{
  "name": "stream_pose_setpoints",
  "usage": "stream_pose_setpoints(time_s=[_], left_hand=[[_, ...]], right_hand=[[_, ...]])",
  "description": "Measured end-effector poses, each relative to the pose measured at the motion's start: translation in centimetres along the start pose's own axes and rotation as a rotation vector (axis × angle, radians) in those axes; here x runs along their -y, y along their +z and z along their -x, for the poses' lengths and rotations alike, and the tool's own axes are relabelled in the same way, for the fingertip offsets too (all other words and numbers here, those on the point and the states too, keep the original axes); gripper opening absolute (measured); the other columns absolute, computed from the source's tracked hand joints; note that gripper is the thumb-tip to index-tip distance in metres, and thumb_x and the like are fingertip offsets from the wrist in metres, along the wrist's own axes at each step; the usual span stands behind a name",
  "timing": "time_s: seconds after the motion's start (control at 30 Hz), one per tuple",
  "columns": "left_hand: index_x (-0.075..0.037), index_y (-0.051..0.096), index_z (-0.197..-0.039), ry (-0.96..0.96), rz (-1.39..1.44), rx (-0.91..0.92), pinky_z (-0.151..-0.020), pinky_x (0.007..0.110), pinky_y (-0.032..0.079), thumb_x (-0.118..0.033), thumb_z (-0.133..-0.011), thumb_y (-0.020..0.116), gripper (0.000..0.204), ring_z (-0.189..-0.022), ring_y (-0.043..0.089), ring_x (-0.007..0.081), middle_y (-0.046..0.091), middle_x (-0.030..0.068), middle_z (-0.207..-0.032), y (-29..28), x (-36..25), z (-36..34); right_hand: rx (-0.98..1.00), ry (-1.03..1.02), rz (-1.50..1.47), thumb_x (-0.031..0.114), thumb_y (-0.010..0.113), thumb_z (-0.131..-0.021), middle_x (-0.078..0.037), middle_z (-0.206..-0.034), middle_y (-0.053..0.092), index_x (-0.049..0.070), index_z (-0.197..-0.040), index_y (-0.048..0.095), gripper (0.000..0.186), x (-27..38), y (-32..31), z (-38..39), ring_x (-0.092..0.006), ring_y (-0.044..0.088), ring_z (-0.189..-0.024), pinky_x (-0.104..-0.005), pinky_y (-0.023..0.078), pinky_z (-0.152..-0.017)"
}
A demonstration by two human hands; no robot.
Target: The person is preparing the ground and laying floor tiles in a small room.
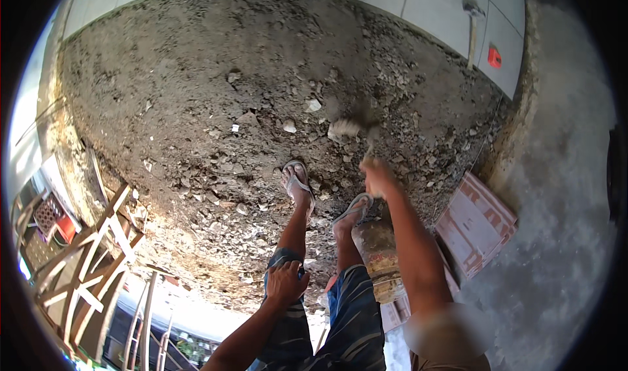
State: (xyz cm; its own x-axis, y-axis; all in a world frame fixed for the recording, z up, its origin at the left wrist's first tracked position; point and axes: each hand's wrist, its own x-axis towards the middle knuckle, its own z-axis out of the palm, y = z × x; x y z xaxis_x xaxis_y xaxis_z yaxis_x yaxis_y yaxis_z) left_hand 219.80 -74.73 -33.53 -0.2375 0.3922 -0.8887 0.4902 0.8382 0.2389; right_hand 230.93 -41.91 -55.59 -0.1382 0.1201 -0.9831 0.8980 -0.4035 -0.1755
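Note:
My right hand (379, 178) grips the handle of a small tool (370, 145), whose head is smeared by motion over the rubble and dirt (248, 109); I cannot make out its exact kind. My left hand (285, 281) rests on my left knee with its fingers loosely spread. Both my feet, in grey flip-flops (358, 207), stand on the rough ground, the right one just below my right hand. Pale stone chips (289, 126) lie scattered near the tool.
Pale tiles (432, 8) border the dirt at the top, with a hammer-like tool (473, 37) and a red tape measure (494, 56) on them. Flat cartons (474, 220) lie at the right beside a grey concrete floor (556, 175). Wooden frames (85, 266) stand at lower left.

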Motion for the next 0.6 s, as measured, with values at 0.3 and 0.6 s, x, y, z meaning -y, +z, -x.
stream_pose_setpoints(time_s=[0.3, 0.6], left_hand=[[-0.008, 0.064, -0.116, -0.025, 0.155, 0.035, -0.100, 0.045, 0.041, -0.045, -0.089, 0.064, 0.045, -0.110, 0.065, 0.0309, 0.070, 0.0155, -0.113, 3.2, -2.3, 0.5], [-0.008, 0.065, -0.107, -0.111, 0.150, -0.102, -0.097, 0.046, 0.042, -0.045, -0.090, 0.063, 0.041, -0.103, 0.067, 0.0309, 0.071, 0.0144, -0.106, 11.0, -6.4, 2.7]], right_hand=[[-0.453, -0.122, -0.507, 0.038, 0.059, -0.098, -0.007, -0.064, 0.050, 0.009, -0.102, 0.056, 0.029, -1.9, -6.9, -1.4, -0.0212, 0.052, -0.047, -0.0388, 0.045, -0.042], [-0.074, -0.004, -0.414, 0.037, 0.065, -0.094, -0.005, -0.071, 0.052, 0.014, -0.104, 0.052, 0.028, -1.8, -0.3, 4.9, -0.0174, 0.051, -0.051, -0.0334, 0.047, -0.045]])
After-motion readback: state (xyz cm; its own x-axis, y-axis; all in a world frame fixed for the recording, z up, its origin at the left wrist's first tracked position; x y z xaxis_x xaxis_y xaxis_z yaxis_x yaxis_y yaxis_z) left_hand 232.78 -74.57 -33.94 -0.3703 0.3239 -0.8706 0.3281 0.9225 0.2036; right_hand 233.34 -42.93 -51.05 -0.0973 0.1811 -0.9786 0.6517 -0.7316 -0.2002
